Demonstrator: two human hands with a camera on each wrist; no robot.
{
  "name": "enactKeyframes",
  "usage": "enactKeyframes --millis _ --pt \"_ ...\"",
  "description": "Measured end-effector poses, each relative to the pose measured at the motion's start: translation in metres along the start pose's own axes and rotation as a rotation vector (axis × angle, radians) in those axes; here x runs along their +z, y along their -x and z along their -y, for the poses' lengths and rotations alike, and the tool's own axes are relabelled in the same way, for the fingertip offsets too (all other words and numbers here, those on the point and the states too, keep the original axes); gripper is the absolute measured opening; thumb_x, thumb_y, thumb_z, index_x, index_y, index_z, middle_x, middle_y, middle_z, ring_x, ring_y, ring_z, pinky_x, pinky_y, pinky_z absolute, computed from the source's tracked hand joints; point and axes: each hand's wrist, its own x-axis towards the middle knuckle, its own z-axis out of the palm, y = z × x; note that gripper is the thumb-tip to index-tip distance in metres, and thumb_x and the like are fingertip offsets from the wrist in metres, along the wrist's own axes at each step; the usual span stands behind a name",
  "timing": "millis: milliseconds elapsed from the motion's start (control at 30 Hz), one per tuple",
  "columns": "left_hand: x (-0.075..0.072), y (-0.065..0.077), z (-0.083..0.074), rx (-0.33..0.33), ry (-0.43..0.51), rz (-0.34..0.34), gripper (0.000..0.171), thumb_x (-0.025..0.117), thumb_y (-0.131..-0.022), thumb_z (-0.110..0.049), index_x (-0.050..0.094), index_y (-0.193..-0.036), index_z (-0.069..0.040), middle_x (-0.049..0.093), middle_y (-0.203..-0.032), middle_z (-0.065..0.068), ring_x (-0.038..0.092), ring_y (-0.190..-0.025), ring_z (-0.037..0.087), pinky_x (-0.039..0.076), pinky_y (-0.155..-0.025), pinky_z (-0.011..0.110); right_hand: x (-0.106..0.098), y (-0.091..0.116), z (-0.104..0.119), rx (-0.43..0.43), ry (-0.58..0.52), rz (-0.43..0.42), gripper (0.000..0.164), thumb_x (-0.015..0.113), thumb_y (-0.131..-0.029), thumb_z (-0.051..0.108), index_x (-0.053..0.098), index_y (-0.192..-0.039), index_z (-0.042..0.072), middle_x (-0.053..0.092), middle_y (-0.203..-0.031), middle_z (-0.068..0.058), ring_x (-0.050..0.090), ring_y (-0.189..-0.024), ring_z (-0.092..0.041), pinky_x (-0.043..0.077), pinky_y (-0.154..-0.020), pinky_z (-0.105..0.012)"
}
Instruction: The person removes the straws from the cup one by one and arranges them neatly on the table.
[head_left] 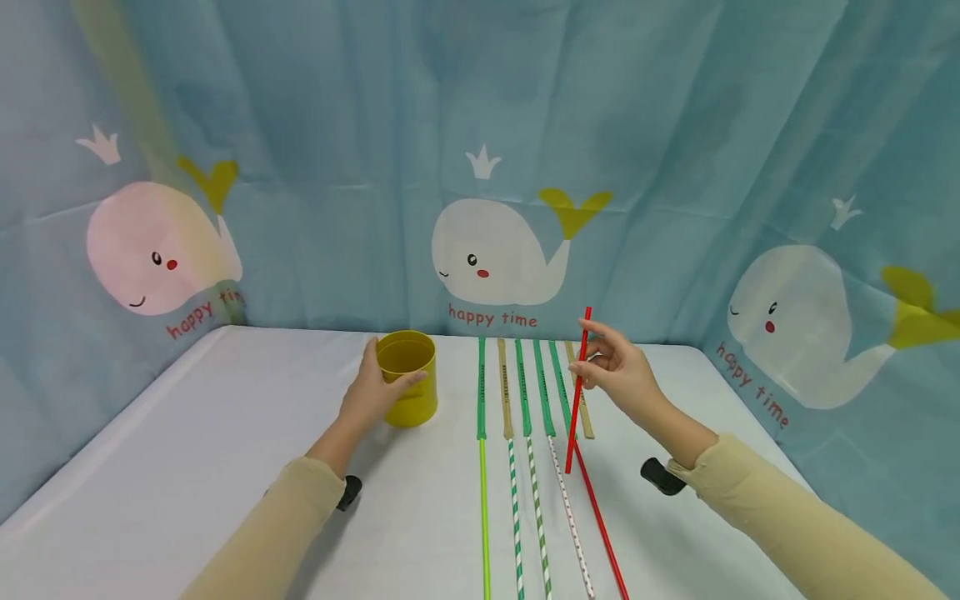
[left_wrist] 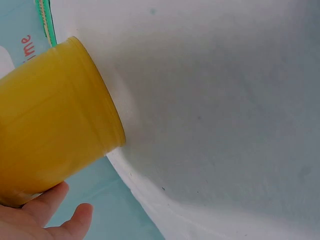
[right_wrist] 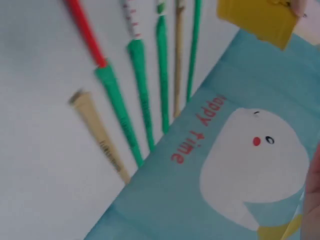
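Note:
My left hand (head_left: 375,390) grips a yellow cylindrical container (head_left: 414,408) from its left side, thumb across the front near the rim. The container stands upright with its mouth facing up; its inside bottom is hidden. In the left wrist view, fingertips (left_wrist: 79,221) show beside the yellow wall (left_wrist: 55,115). Between thumb and fingers, my right hand (head_left: 617,367) pinches a red straw (head_left: 576,417), held steeply above the table. Below it lies a row of green paper sleeves (head_left: 522,392) and tan ones (head_left: 504,387). The right wrist view shows only an edge of my right hand (right_wrist: 312,200).
Several straws lie in line with the sleeves: lime green (head_left: 484,517), green-striped (head_left: 515,508), red-dotted white (head_left: 572,521) and another red straw (head_left: 600,517). The rightmost tan sleeve (right_wrist: 102,140) has no straw at its end. A blue whale-print curtain (head_left: 337,167) hangs behind the white table (head_left: 187,467).

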Motion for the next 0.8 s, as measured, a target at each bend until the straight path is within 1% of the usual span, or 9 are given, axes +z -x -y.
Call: enactKeyframes --millis 133,200,267,333,433,533,633,800 --pt "0.000 0.000 0.002 -0.017 -0.009 0.010 0.112 0.061 -0.087 -0.061 -0.013 -0.154 -0.012 0.012 -0.159 0.022 0.026 -0.137 0.045 0.022 -0.110 0.062 -0.011 0.013 -0.011 0.040 0.077 0.100 0.060 0.069 -0.086 -0.004 0.041 -0.138 -0.006 0.059 -0.083 -0.008 0.054 -0.069 -0.012 0.048 -0.063 -0.022" --pt "0.000 0.000 0.002 -0.013 -0.012 0.015 0.112 0.061 -0.087 -0.062 -0.014 -0.154 -0.012 0.011 -0.159 0.022 0.025 -0.138 0.046 0.022 -0.110 0.062 -0.016 0.018 -0.018 0.065 0.099 0.149 0.059 0.070 -0.085 -0.004 0.041 -0.136 -0.007 0.057 -0.081 -0.008 0.050 -0.067 -0.013 0.044 -0.061 -0.022" --pt "-0.001 0.001 0.001 -0.007 -0.011 0.022 0.112 0.060 -0.087 -0.062 -0.015 -0.154 -0.011 0.011 -0.159 0.022 0.025 -0.138 0.045 0.022 -0.111 0.062 -0.021 0.024 -0.025 0.091 0.122 0.193 0.059 0.072 -0.085 -0.002 0.041 -0.135 -0.008 0.056 -0.080 -0.008 0.048 -0.066 -0.014 0.043 -0.060 -0.022" --pt "-0.003 0.001 0.000 0.002 -0.006 0.024 0.113 0.061 -0.087 -0.062 -0.014 -0.154 -0.011 0.011 -0.158 0.022 0.025 -0.137 0.045 0.022 -0.111 0.062 -0.025 0.029 -0.031 0.105 0.153 0.229 0.059 0.073 -0.085 0.000 0.041 -0.134 -0.008 0.055 -0.079 -0.008 0.045 -0.065 -0.014 0.041 -0.059 -0.023" --pt "-0.004 0.001 -0.001 0.011 0.004 0.026 0.112 0.061 -0.087 -0.061 -0.014 -0.153 -0.011 0.012 -0.158 0.022 0.025 -0.138 0.044 0.022 -0.111 0.061 -0.029 0.035 -0.040 0.102 0.161 0.281 0.057 0.073 -0.085 0.002 0.042 -0.132 -0.008 0.055 -0.078 -0.006 0.044 -0.063 -0.015 0.040 -0.058 -0.023" --pt "-0.005 0.001 0.000 0.013 0.006 0.020 0.112 0.062 -0.087 -0.059 -0.014 -0.154 -0.011 0.013 -0.158 0.022 0.025 -0.138 0.044 0.022 -0.111 0.061 -0.031 0.040 -0.050 0.080 0.148 0.336 0.053 0.072 -0.086 0.001 0.043 -0.129 -0.008 0.055 -0.075 -0.002 0.043 -0.061 -0.014 0.038 -0.057 -0.024" --pt "-0.004 0.001 0.001 0.016 0.010 0.018 0.111 0.063 -0.088 -0.056 -0.012 -0.154 -0.010 0.014 -0.157 0.022 0.025 -0.138 0.043 0.022 -0.111 0.060 -0.031 0.046 -0.061 0.074 0.155 0.410 0.051 0.071 -0.086 0.000 0.043 -0.127 -0.009 0.054 -0.073 0.000 0.046 -0.062 -0.013 0.038 -0.057 -0.025" --pt "-0.004 0.002 0.002 0.029 0.008 0.024 0.111 0.064 -0.088 -0.057 -0.012 -0.154 -0.008 0.015 -0.157 0.023 0.026 -0.138 0.043 0.023 -0.111 0.060 -0.029 0.058 -0.075 0.141 0.173 0.514 0.052 0.073 -0.084 0.002 0.043 -0.125 -0.011 0.056 -0.072 0.002 0.049 -0.064 -0.010 0.041 -0.060 -0.025"
